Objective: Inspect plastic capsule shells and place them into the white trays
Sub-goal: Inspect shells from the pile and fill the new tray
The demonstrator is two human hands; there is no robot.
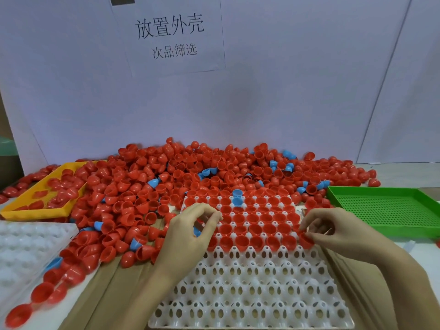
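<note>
White tray (250, 294), nearest the camera, is lying flat beneath both wrists; its near rows of perforated cells are standing bare, while the far rows, under and beyond the fingertips, are holding red shells open side up, plus two blue shells (237, 197) stacked at the far edge.

Heap of red capsule shells (181, 167), with scattered blue ones, is spreading beyond both hands and spilling down past the left one.

Green perforated tray (390, 210) is sitting just right of the right hand.

Yellow tray (35, 198) is lying well left of the left hand, holding some red shells.

Second white tray (26, 248) is resting left of the left forearm, with red shells strung along its near edge.

Paper sign (171, 34), printed with characters, is hanging on the backing wall beyond the heap.

Left hand (190, 229) is hovering over the tray's left edge, thumb and fingers curled close together; a blue shell (196, 231) is showing under the palm, though whether the fingers are gripping anything cannot be told.

Right hand (333, 231) is hovering at the tray's right edge, fingertips pinching a red shell (305, 239).
</note>
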